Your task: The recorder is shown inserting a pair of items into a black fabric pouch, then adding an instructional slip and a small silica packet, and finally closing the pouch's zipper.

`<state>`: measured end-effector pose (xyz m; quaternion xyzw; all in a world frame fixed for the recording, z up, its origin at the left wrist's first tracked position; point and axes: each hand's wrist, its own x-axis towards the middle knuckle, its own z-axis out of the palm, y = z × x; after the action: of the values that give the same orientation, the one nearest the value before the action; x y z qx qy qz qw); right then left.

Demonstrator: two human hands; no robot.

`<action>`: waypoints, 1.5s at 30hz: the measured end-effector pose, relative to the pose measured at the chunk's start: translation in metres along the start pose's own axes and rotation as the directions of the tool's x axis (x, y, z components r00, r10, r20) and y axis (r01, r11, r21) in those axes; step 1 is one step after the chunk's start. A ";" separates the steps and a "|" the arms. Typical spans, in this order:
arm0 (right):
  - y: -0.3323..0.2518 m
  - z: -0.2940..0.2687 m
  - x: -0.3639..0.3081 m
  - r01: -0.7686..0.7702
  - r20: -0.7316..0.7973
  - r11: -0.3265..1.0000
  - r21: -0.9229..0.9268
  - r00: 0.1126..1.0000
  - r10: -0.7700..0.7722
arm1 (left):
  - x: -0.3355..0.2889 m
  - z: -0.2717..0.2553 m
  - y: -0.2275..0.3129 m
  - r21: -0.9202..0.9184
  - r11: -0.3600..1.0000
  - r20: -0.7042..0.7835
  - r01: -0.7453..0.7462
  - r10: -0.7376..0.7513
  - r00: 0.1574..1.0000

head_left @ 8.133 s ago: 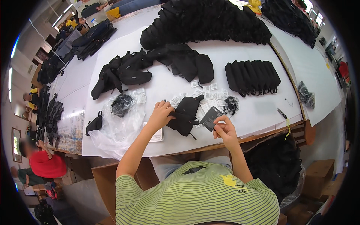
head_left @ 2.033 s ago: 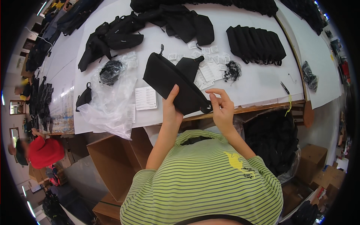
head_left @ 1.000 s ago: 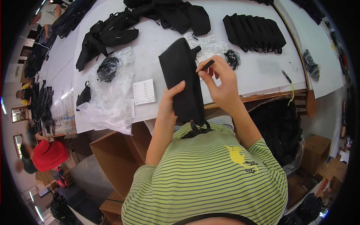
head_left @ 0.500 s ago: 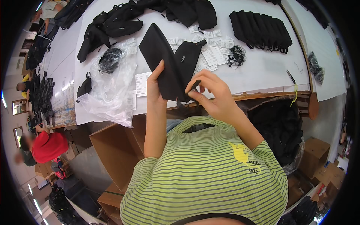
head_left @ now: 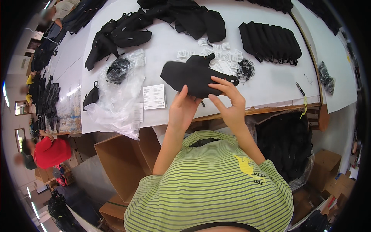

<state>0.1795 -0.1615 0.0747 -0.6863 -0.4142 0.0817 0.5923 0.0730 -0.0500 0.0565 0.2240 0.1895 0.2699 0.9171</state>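
A black fabric pouch (head_left: 187, 79) is held flat in front of me, above the near edge of the table. My left hand (head_left: 182, 109) grips its lower edge, thumb on top and the other fingers mostly hidden beneath. The fingers of my right hand (head_left: 232, 103) are spread, with the fingertips resting on the pouch's right part and the thumb by its near edge. Behind it, another black pouch (head_left: 201, 60) lies partly covered. Small white printed labels (head_left: 222, 56) are scattered beyond, beside a bundle of thin black cords (head_left: 245, 69).
A row of black pouches (head_left: 268, 42) lies at the back right, and a loose heap of black bags (head_left: 131, 38) at the back left. Clear plastic (head_left: 125, 100) spreads at left near white cards (head_left: 154, 96). A black cutter (head_left: 300, 89) lies right. Cardboard box (head_left: 119, 162) below.
The pouch has turned from upright to lying sideways. My left hand has moved right and lower on it; my right hand has opened from a pinch at its corner.
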 end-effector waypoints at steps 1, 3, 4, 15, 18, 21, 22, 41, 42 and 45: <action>0.008 -0.005 0.001 -0.063 0.016 0.993 0.096 0.998 0.062 | 0.004 -0.004 0.004 0.034 0.998 -0.016 -0.044 0.045 0.999; 0.014 -0.015 0.005 -0.117 0.051 0.975 0.190 0.993 0.109 | 0.007 -0.006 0.011 0.068 0.993 -0.027 -0.092 0.094 0.995; 0.017 -0.018 0.006 -0.116 0.047 0.976 0.186 0.993 0.109 | 0.009 -0.002 0.014 0.298 0.915 -0.089 -0.271 0.310 0.947; 0.037 -0.040 0.008 -0.312 0.090 0.904 0.293 0.950 0.299 | 0.009 -0.019 0.016 0.661 0.675 0.053 -0.327 0.393 0.918; 0.030 -0.048 0.003 -0.342 0.078 0.910 0.235 0.940 0.333 | 0.006 -0.023 0.008 0.646 0.716 0.019 -0.265 0.332 0.943; 0.043 -0.061 -0.006 -0.405 0.022 0.873 0.271 0.909 0.415 | 0.004 -0.024 0.007 0.634 0.744 0.056 -0.209 0.225 0.973; 0.050 -0.069 -0.010 -0.444 -0.006 0.834 0.327 0.882 0.471 | 0.003 -0.025 0.006 0.638 0.755 0.060 -0.151 0.147 0.987; 0.308 -0.414 0.154 -0.018 -0.769 0.868 0.495 0.455 0.449 | 0.164 0.037 -0.057 0.932 0.315 0.262 -0.178 -0.246 0.933; 0.328 -0.429 0.153 -0.137 -0.765 0.881 0.453 0.447 0.463 | 0.192 0.034 -0.077 0.913 0.363 0.292 -0.187 -0.261 0.920; 0.342 -0.414 0.171 -0.737 -0.570 0.647 0.198 0.450 0.687 | 0.254 0.036 -0.110 0.936 0.311 0.231 -0.165 -0.188 0.954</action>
<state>0.7004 -0.3413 -0.0435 -0.8061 0.1186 0.0844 0.5736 0.3336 0.0033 -0.0277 0.7557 0.1725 0.0631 0.6286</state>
